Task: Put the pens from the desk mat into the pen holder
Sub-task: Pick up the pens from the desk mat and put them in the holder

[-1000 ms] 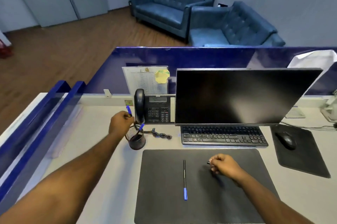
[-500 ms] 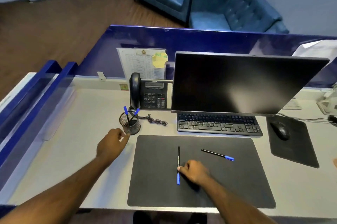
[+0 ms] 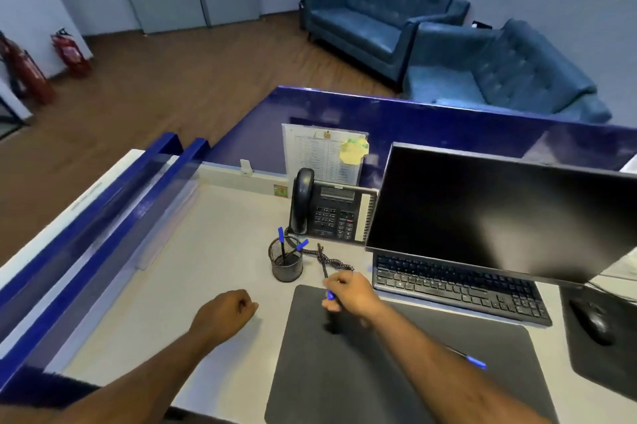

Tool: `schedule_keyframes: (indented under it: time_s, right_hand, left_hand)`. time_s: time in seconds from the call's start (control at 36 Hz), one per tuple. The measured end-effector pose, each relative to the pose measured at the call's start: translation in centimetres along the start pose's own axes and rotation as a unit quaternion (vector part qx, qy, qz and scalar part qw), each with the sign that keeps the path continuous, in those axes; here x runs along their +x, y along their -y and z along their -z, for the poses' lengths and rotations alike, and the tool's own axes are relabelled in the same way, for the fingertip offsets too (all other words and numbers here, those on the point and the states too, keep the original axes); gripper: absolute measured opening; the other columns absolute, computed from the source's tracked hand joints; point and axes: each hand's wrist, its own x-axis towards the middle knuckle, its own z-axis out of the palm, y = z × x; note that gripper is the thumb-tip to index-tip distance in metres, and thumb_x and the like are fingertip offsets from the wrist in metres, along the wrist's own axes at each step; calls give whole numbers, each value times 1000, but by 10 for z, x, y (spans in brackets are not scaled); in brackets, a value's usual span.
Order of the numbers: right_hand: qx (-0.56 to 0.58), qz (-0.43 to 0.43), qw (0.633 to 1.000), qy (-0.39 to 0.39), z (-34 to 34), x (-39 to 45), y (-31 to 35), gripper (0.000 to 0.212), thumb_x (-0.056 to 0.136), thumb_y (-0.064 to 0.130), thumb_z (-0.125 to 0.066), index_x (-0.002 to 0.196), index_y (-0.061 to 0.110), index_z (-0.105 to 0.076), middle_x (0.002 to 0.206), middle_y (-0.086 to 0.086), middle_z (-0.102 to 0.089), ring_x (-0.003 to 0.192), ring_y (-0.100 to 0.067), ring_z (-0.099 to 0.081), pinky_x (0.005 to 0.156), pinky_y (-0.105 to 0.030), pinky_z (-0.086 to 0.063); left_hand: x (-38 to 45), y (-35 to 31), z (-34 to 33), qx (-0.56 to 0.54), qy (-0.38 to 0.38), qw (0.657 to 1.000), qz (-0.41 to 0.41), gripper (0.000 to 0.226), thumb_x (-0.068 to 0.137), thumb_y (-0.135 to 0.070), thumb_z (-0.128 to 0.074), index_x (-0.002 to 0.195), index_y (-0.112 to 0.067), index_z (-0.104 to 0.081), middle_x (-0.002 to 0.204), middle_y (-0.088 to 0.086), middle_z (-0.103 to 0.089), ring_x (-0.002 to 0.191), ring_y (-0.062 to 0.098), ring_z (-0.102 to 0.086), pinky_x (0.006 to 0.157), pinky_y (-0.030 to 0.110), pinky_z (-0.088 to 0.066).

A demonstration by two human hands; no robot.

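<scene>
Over the mat's [image 3: 396, 372] far left corner, I am seeing the right hand [image 3: 351, 292] gripping a pen [image 3: 325, 270]: the fingers are pinching it low on the shaft, the dark thin end is pointing up and away toward the phone cord [image 3: 331, 261], and the blue cap is showing just under the fingers. That pen is hanging clear of the mat, near the holder [image 3: 287, 263] but not reaching it. A second pen [image 3: 470, 358] is lying flat on the mat behind the right forearm, blue end toward the right, part of its shaft hiding behind the arm. Two pens [image 3: 282, 244] are already standing in the holder, their blue caps sticking out above the rim and leaning apart. I am seeing the holder, a black mesh cup, standing upright on the table [image 3: 213, 251], just beyond the mat's corner and in front of the phone [image 3: 331, 213]. The left hand [image 3: 224, 315] is curling into a loose fist above the table, left of the mat and nearer me than the holder; its grip is closed on nothing I can make out. The keyboard [image 3: 458, 289] is sitting beyond the mat under the dark monitor [image 3: 499, 213], with the mouse [image 3: 591, 323] on its own pad to the right.
</scene>
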Motion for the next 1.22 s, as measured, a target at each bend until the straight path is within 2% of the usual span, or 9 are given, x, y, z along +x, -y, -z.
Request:
schedule_keyframes:
  time_s: [0.19,0.39,0.53,0.61,0.67,0.78,0.89,1.0,1.22]
  right_hand:
    - [53,-5,998,29,-19,21,47,16,90,12,-67,80,0,-66,72,-19,-66,44,-15,-64,46,-20,-51]
    - [135,-44,989,30,-27,30,52,31,91,17,-68,103,-11,-67,75,-17,-70,55,-20,-67,56,-26,-59]
    - [177,-29,984,11,-6,29,37,17,90,14,-65,92,-3,-66,80,-14,-72,75,-23,-76,77,-34,-62]
    - [76,0,997,-6,21,17,-2,14,92,13,-61,82,4,-65,74,-16,-65,62,-21,-64,58,-33,-53]
    - [-93,17,994,-50,45,8,-41,21,91,17,-60,71,15,-66,71,-14,-71,65,-24,-66,66,-41,-54]
    - [-338,-32,924,-174,102,-25,-114,19,93,29,-50,76,23,-57,93,-8,-71,92,-32,-67,70,-33,-47]
    - [-394,-55,887,-236,151,-58,-169,22,92,15,-45,108,15,-60,116,-10,-60,108,-34,-58,83,-45,-54]
    - [-398,-74,898,-172,178,-77,-213,39,89,27,-58,126,16,-52,128,-10,-55,119,-32,-54,96,-46,-50]
    - [-498,-53,848,-173,168,-82,-231,33,95,11,-43,122,16,-60,123,-9,-56,119,-29,-50,92,-44,-51]
  left_hand:
    - [-1,-12,9,-11,-16,1000,-5,27,94,-52,-56,81,-29,-62,86,-10,-70,78,9,-63,68,29,-49]
    - [2,-19,15,-9,-8,1000,-22,27,94,-52,-56,87,-28,-65,90,-11,-70,82,9,-65,71,31,-52]
    - [5,-28,14,-4,2,999,-34,21,96,-47,-56,91,-29,-66,95,-10,-71,83,11,-64,68,27,-50]
    - [8,-38,9,3,13,999,-47,21,96,-47,-56,93,-28,-66,96,-10,-71,84,11,-64,67,25,-48]
    - [10,-47,2,7,28,998,-59,20,97,-46,-56,94,-29,-66,98,-9,-72,85,12,-64,65,21,-44]
    - [17,-69,-17,20,76,992,-100,17,97,-44,-54,98,-31,-65,101,-8,-72,88,12,-65,69,23,-44]
    - [21,-90,-35,50,121,982,-134,17,98,-47,-53,95,-33,-62,102,-3,-70,88,14,-63,75,31,-48]
    - [16,-111,-56,59,146,972,-174,18,97,-44,-57,90,-29,-64,90,-6,-69,81,12,-63,70,31,-48]
    - [3,-111,-74,87,160,964,-192,22,95,-46,-56,85,-27,-62,81,-6,-68,75,12,-63,70,35,-52]
